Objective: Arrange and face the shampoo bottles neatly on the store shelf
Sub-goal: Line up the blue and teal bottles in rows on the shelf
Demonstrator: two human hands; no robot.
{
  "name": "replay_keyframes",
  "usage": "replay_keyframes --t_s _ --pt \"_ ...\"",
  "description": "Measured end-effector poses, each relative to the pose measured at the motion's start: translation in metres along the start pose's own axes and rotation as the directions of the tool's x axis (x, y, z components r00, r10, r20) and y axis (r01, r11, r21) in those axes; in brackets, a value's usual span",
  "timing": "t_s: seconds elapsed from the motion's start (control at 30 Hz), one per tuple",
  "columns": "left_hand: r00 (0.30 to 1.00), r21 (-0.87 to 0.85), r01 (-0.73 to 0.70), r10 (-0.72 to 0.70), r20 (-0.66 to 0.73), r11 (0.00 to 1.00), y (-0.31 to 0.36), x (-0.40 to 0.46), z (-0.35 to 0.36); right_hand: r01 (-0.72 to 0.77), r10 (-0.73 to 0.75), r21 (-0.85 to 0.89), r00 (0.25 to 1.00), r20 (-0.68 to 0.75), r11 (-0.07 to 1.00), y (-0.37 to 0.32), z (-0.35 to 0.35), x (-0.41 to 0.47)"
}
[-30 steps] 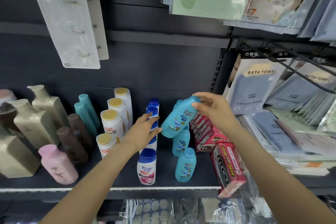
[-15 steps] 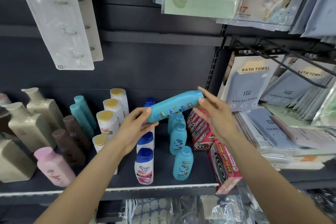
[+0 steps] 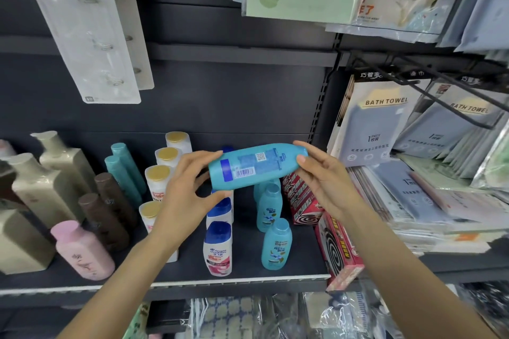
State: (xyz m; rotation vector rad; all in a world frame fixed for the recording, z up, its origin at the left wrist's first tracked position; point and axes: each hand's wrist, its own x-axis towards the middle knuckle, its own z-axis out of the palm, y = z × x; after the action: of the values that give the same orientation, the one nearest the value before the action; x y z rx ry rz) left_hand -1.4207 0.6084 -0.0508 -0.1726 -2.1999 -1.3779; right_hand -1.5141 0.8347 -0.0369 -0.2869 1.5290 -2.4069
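A teal shampoo bottle point(image 3: 256, 166) lies sideways in the air above the shelf, its back label with barcode facing me. My left hand point(image 3: 190, 190) grips its base end with thumb and fingers curled round it. My right hand point(image 3: 319, 176) pinches its cap end. Below it, two more teal bottles point(image 3: 276, 245) stand in a row, and beside them a row of white bottles with blue caps point(image 3: 217, 249). White bottles with gold caps point(image 3: 158, 179) stand further left, partly hidden by my left arm.
The dark shelf point(image 3: 192, 282) also holds brown bottles point(image 3: 102, 217), a pink bottle point(image 3: 82, 250), beige bottles point(image 3: 41, 187) and slim teal tubes point(image 3: 124, 170). Red mosquito-coil boxes point(image 3: 338, 250) stand at the right edge. Bath towel packs point(image 3: 377, 124) hang to the right.
The teal bottle went from tilted in my right hand to lying level between both hands. It has turned so the back label faces me.
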Motion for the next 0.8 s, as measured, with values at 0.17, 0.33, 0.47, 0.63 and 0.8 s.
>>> replay_keyframes --t_s 0.17,0.33,0.47,0.63,0.8 --pt "0.995 0.094 -0.100 0.101 -0.006 0.991 -0.004 -0.001 -0.006 0.010 -0.009 -0.032 0.999 0.034 0.999 0.002 -0.001 -0.002" --pt "0.999 -0.005 -0.044 0.044 0.002 0.999 -0.001 0.002 -0.009 0.018 -0.018 0.001 1.000 0.018 1.000 0.002 0.003 -0.001" --pt "0.997 -0.140 0.079 -0.077 0.020 0.987 0.000 0.002 -0.007 0.026 -0.026 -0.016 1.000 0.001 1.000 0.001 0.006 0.001" --pt "0.961 -0.273 0.276 -0.275 0.041 0.922 -0.009 0.004 -0.002 0.027 -0.028 0.010 0.998 0.060 1.000 -0.002 0.010 0.000" --pt "0.865 -0.387 0.493 -0.486 0.124 0.779 -0.017 0.009 0.001 0.080 -0.075 -0.107 0.996 0.055 0.991 -0.002 0.011 -0.001"
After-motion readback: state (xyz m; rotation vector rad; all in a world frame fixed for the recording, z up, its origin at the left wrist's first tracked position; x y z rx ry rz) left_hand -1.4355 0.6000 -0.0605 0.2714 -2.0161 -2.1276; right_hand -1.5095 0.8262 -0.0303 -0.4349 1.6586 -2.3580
